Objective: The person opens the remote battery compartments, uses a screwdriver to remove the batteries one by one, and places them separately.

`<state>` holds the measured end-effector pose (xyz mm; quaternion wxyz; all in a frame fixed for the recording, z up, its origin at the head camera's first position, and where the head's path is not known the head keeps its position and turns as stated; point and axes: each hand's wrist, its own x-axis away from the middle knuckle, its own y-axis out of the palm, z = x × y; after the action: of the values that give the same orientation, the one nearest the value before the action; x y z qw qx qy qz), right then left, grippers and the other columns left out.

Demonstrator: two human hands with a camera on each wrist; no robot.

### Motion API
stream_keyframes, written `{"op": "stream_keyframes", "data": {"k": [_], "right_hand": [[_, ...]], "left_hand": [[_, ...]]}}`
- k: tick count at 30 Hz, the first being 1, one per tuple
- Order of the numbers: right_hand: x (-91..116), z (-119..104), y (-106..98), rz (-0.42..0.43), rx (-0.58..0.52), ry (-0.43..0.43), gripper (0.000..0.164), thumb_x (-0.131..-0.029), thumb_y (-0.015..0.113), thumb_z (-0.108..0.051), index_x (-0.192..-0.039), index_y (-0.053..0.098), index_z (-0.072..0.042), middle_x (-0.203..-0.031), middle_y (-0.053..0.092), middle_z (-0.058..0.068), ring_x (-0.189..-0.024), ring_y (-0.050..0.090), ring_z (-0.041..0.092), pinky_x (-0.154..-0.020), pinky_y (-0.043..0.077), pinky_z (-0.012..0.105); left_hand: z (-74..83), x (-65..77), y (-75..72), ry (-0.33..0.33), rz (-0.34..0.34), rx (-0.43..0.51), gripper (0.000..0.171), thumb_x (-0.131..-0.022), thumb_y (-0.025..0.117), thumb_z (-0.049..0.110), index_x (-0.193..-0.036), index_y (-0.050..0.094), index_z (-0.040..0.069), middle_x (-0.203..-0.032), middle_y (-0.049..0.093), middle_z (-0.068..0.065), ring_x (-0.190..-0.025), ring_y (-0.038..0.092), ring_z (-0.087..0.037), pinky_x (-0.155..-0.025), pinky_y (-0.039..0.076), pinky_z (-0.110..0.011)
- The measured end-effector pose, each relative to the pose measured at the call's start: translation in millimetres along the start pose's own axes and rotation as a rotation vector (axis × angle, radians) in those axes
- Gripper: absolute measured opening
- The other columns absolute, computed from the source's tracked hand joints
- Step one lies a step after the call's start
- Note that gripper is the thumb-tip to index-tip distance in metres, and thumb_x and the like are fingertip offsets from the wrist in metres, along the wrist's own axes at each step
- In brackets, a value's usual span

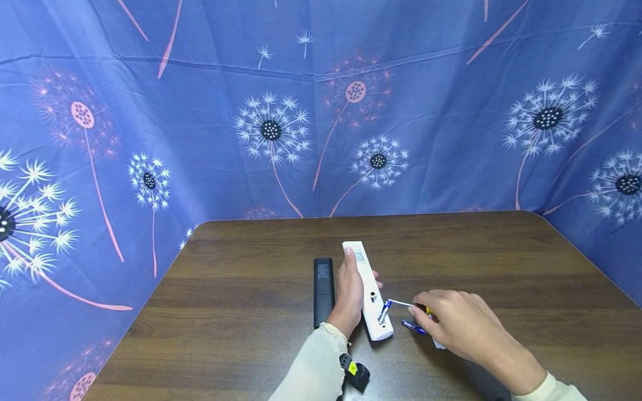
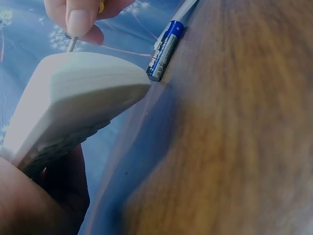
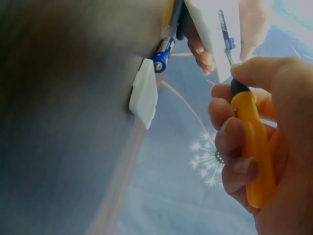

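White plastic remote is gripped by the left hand; its battery, slanted off the remote's long axis, is seen just left of the fingers of the right hand (by which a screwdriver is clamped, tip seemingly held against the battery).

With the white remote as centre in the head view, bare table gives access from 12 to 2 o'clock, as far as the cloth, except for projecting fingertips of the left hand. That hand and the black remote obstruct 9 o'clock. Between 3 and 4 o'clock, the screwdriver, right hand, loose battery and cover restrict passage.
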<state>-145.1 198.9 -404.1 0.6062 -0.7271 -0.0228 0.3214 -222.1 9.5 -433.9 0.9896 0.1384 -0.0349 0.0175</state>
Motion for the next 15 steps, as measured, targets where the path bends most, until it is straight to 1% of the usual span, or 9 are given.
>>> {"op": "stream_keyframes", "data": {"k": [3,9,15], "right_hand": [[-0.2,-1.2,-0.2,0.009,-0.011,-0.005,0.006,-0.087,0.075,-0.029,-0.086,0.072,-0.024,-0.072,0.055,-0.022,-0.056,0.041,-0.005,-0.044,0.035,0.023],[-0.3,-3.3,1.6,0.023,-0.038,-0.026,0.007,-0.085,0.078,-0.028,-0.085,0.071,-0.025,-0.072,0.054,-0.023,-0.055,0.039,-0.006,-0.045,0.035,0.023],[0.3,-3.6,2.6,0.020,-0.030,-0.027,0.008,-0.085,0.078,-0.029,-0.084,0.071,-0.026,-0.071,0.055,-0.023,-0.056,0.042,-0.006,-0.045,0.037,0.024]], "left_hand": [[-0.7,-0.4,0.0,0.004,0.002,0.011,0.070,-0.105,0.023,0.061,-0.119,0.055,0.000,-0.077,0.065,-0.012,-0.057,0.066,-0.018,-0.051,0.049,-0.030],[-1.4,-0.9,-0.4,-0.002,0.006,0.013,0.070,-0.105,0.024,0.060,-0.121,0.054,0.000,-0.078,0.065,-0.013,-0.058,0.066,-0.018,-0.053,0.051,-0.030],[-1.4,-0.9,0.6,-0.002,0.011,0.019,0.069,-0.106,0.025,0.060,-0.120,0.055,-0.001,-0.077,0.065,-0.012,-0.058,0.066,-0.019,-0.054,0.052,-0.031]]}}
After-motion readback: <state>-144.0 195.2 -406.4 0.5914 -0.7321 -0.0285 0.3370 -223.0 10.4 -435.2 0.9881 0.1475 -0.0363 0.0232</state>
